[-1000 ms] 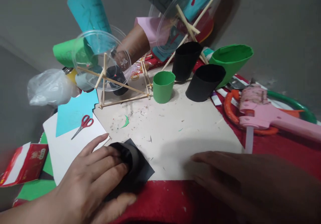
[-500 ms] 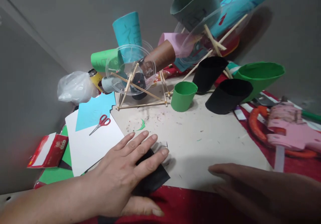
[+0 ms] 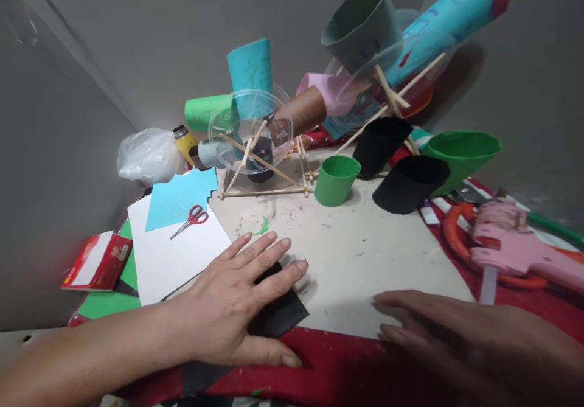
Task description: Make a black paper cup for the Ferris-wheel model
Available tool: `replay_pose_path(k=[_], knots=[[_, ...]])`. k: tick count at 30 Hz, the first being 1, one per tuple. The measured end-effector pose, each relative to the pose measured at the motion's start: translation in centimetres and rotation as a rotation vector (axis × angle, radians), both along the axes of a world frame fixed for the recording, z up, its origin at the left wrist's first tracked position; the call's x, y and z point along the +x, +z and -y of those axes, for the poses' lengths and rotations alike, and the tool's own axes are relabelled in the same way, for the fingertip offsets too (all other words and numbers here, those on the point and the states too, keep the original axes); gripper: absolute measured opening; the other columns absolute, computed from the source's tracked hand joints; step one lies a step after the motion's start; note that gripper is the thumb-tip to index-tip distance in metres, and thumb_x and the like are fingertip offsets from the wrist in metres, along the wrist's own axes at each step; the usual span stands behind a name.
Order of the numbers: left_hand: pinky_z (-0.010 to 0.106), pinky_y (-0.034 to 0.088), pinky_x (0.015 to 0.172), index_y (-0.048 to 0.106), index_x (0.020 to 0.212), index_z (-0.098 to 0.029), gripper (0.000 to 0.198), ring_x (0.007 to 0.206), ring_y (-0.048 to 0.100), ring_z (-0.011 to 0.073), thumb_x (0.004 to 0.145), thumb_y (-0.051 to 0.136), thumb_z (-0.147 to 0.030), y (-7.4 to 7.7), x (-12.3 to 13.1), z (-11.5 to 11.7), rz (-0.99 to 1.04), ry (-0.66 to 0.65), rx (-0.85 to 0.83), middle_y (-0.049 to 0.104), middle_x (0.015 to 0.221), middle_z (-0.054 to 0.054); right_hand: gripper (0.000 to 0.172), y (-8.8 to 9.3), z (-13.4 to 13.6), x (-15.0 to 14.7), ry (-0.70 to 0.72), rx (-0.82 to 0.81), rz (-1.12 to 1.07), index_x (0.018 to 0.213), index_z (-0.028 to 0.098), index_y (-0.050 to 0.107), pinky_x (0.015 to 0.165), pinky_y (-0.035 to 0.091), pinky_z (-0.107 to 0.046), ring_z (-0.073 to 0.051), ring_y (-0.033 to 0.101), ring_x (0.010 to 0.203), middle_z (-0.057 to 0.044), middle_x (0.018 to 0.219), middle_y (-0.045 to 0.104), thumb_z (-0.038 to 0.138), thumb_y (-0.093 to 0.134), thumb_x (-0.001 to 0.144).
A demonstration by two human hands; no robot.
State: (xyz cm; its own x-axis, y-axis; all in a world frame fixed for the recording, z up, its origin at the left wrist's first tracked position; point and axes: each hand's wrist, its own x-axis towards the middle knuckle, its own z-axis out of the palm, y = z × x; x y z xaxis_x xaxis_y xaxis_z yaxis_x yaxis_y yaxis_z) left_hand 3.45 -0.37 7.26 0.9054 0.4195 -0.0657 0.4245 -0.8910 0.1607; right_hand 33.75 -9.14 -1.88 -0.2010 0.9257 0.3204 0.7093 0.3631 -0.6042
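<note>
My left hand (image 3: 241,297) is spread over a piece of black paper (image 3: 283,309) at the near edge of the pale board (image 3: 337,267). Its fingers are apart, and the hand covers much of the paper. To the right, my right hand (image 3: 438,328) hovers near the board's front edge with nothing seen in it; its fingers are partly in shadow. Scissors with red handles (image 3: 191,219) lie on blue paper (image 3: 173,194), which rests on a white sheet (image 3: 182,261). A green scrap (image 3: 263,226) lies beyond my left fingertips.
A stick-and-plastic-disc wheel (image 3: 255,145) with coloured paper tubes stands behind; a larger one rises to its right. Green (image 3: 335,185) and black paper cups (image 3: 406,191) stand on the board. A pink glue gun (image 3: 506,240) lies right, a red box (image 3: 98,261) left.
The view has shifted slightly, so most things appear a little displaced. My left hand stays spread on the black paper; my right hand sits slightly nearer the middle of the view.
</note>
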Motion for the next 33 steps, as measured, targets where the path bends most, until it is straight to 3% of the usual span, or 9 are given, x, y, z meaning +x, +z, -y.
replay_pose_path(k=[2,7,11,15,18,22,27,33], knots=[[0.056,0.012,0.12,0.028,0.152,-0.021,0.093,0.147,0.021,0.0351,0.08,0.053,-0.073,0.0,0.1,0.0,0.026,0.01,-0.023,0.03,0.157,0.018,0.019,0.7,-0.7,-0.1,0.092,0.043,0.039,0.099,0.034,0.071,0.036,0.055,-0.021,-0.018,0.072,0.049,0.003,0.078,0.079,0.046,0.06,0.09],[0.061,0.009,0.118,0.019,0.154,-0.025,0.097,0.147,0.021,0.0368,0.078,0.058,-0.071,1.0,-0.7,0.6,0.142,0.058,-0.065,0.022,0.16,0.017,0.027,2.8,-1.6,-0.3,0.094,0.15,0.046,0.095,0.03,0.072,0.043,0.058,-0.025,-0.022,0.075,0.06,-0.003,0.083,0.08,0.046,0.051,0.095],[0.054,0.018,0.119,0.013,0.155,-0.03,0.08,0.148,0.021,0.0315,0.09,0.05,-0.059,1.2,-3.3,1.0,0.421,0.255,-0.05,0.019,0.162,0.011,0.029,3.2,-1.6,-0.5,0.054,0.253,0.089,0.092,0.026,0.071,0.047,0.057,-0.027,-0.021,0.074,0.058,-0.004,0.08,0.079,0.044,0.048,0.097],[0.046,0.036,0.112,0.032,0.149,-0.026,0.056,0.133,0.047,0.0259,0.098,0.04,-0.047,-1.2,-5.9,0.5,0.631,0.565,-0.064,0.045,0.15,0.011,0.03,3.0,-1.9,-0.9,0.064,0.361,0.132,0.086,0.021,0.07,0.048,0.053,-0.027,-0.019,0.072,0.055,-0.005,0.073,0.077,0.038,0.047,0.097],[0.042,0.044,0.103,0.044,0.141,-0.018,0.052,0.119,0.058,0.0247,0.097,0.041,-0.047,-3.6,-6.8,0.6,0.546,0.703,-0.099,0.057,0.136,0.014,0.032,2.6,-2.2,-1.2,0.068,0.424,0.194,0.08,0.02,0.068,0.048,0.05,-0.025,-0.017,0.069,0.052,-0.004,0.069,0.075,0.034,0.046,0.098],[0.04,0.048,0.094,0.055,0.129,-0.014,0.044,0.107,0.062,0.0263,0.091,0.051,-0.036,-5.4,-6.4,1.5,0.395,0.721,-0.107,0.066,0.121,0.014,0.032,2.1,-2.5,-1.4,0.045,0.38,0.21,0.074,0.021,0.067,0.048,0.045,-0.025,-0.015,0.065,0.049,-0.002,0.063,0.072,0.034,0.047,0.096],[0.036,0.048,0.084,0.061,0.116,-0.016,0.033,0.094,0.061,0.0241,0.086,0.058,-0.029,-6.2,-5.6,2.4,0.355,0.704,-0.058,0.068,0.104,0.01,0.035,2.1,-2.3,-1.7,0.0,0.316,0.206,0.071,0.023,0.067,0.048,0.042,-0.026,-0.016,0.061,0.048,-0.002,0.061,0.07,0.039,0.046,0.094],[0.034,0.044,0.08,0.065,0.093,-0.017,0.016,0.088,0.057,0.0221,0.088,0.052,-0.025,-7.2,-5.4,2.4,0.336,0.677,0.006,0.063,0.092,0.008,0.036,1.9,-2.2,-2.1,-0.03,0.326,0.231,0.071,0.022,0.067,0.05,0.041,-0.026,-0.015,0.061,0.05,-0.003,0.061,0.069,0.04,0.045,0.094]])
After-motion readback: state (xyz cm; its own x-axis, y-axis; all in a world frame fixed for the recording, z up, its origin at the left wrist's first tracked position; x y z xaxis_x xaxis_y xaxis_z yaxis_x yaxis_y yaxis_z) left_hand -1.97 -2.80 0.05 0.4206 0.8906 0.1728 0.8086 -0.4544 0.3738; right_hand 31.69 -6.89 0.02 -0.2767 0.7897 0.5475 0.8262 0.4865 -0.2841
